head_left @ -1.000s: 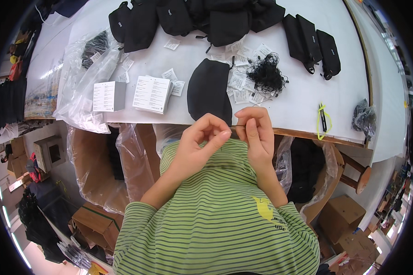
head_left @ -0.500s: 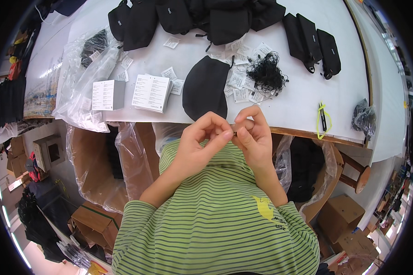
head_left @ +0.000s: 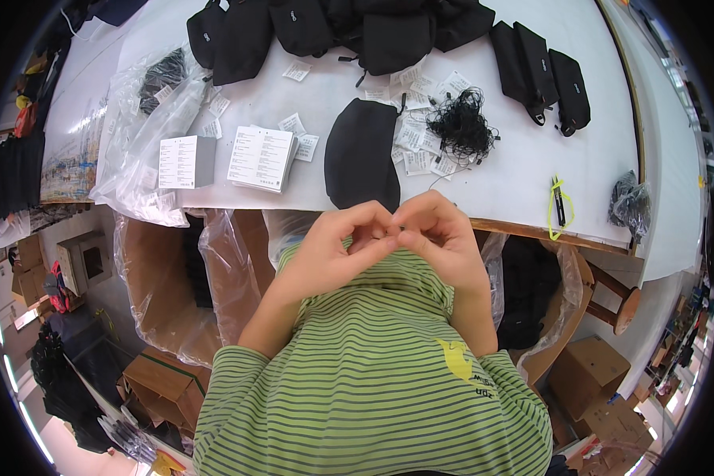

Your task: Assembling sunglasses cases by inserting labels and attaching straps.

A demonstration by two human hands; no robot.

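Observation:
In front of my body, above the table's near edge, the fingertips of my left hand (head_left: pixel 353 246) and my right hand (head_left: pixel 440 238) meet in a pinch. Between them shows a tiny dark end of what looks like a thin black string (head_left: pixel 436 182), a bit of which curves up past my right fingers. Most of it is hidden by my fingers. Just beyond my hands a black fabric pouch (head_left: pixel 362 155) lies flat, its zipper pull at the upper right. Right of the pouch sits a tangled bunch of black strings (head_left: pixel 462 127) on scattered white printed tags (head_left: pixel 417 163).
Two stacks of white printed cards (head_left: pixel 260 159) stand left of the pouch, beside a clear plastic bag (head_left: pixel 147 143). Black pouches (head_left: pixel 397 44) crowd the far side; several more (head_left: pixel 535 75) lie far right. Small black snips (head_left: pixel 559 205) with a yellow band rest near the right edge. Plastic-lined cartons (head_left: pixel 170 293) stand below.
My fingertips have drawn closer together, and my right hand has turned inward. The pouch has shifted slightly to the right. A thin string now shows above my right fingers.

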